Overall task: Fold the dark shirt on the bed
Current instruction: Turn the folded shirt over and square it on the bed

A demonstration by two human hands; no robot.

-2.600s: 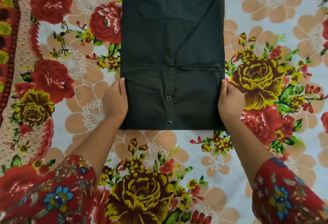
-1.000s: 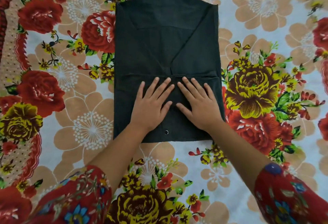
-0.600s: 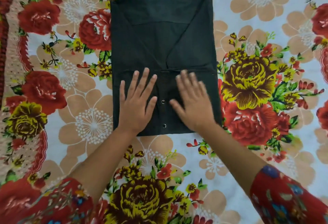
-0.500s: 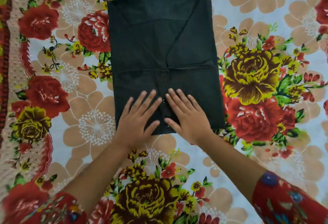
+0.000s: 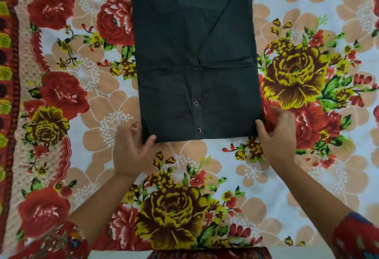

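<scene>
The dark shirt (image 5: 194, 53) lies flat on the floral bed sheet (image 5: 235, 168), folded into a tall rectangle. Its lower part is turned up, with a crease across the middle, and two snap buttons (image 5: 196, 103) show on the placket. My left hand (image 5: 129, 150) is at the near left corner, thumb on top of the cloth and fingers at the edge. My right hand (image 5: 279, 137) is blurred at the near right corner, its thumb on the cloth and its fingers beside the edge. The collar end is cut off at the top of the view.
The sheet has large red, yellow and tan flowers, and a patterned red border (image 5: 8, 94) runs down the left side. Red floral sleeves (image 5: 356, 238) cover both of my forearms near the bottom of the view.
Both hands had been pressing flat on the middle of the folded lower part. They have slid down and apart to the two near corners and now take hold of the edge.
</scene>
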